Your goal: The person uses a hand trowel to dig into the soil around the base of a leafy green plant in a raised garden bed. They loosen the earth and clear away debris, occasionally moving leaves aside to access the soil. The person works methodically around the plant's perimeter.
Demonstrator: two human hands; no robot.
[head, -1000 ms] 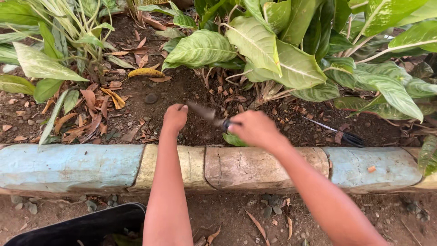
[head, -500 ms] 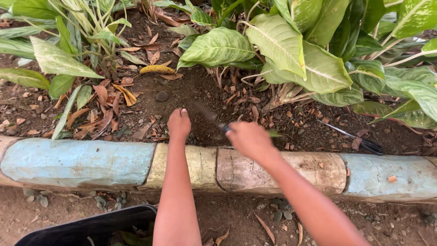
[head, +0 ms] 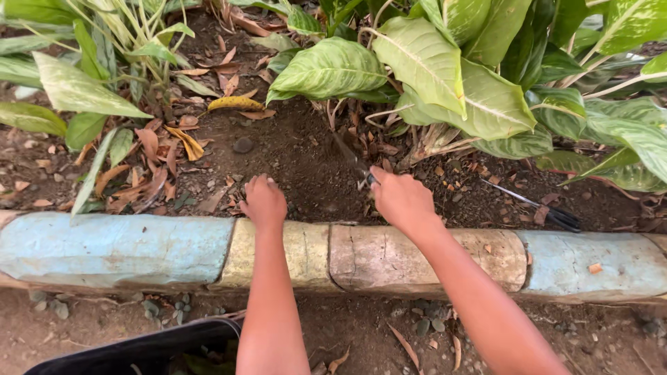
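Note:
My right hand grips the handle of a small dark hand trowel, whose blade points up and left into the dark soil of a garden bed. My left hand rests curled on the soil just beyond the painted curb, with fingers closed; nothing is seen in it. Both arms reach over the curb from below. Broad green leaves of a plant hang right behind the trowel blade.
Dry brown and yellow leaves litter the soil at the left. A thin dark tool lies on the soil at the right. A small stone sits in the bed. A black bin stands at the bottom left.
Both hands have shifted slightly downward in view as the camera moved. The trowel blade now reaches farther into the soil, near the plant base. The left hand stays curled on the soil.

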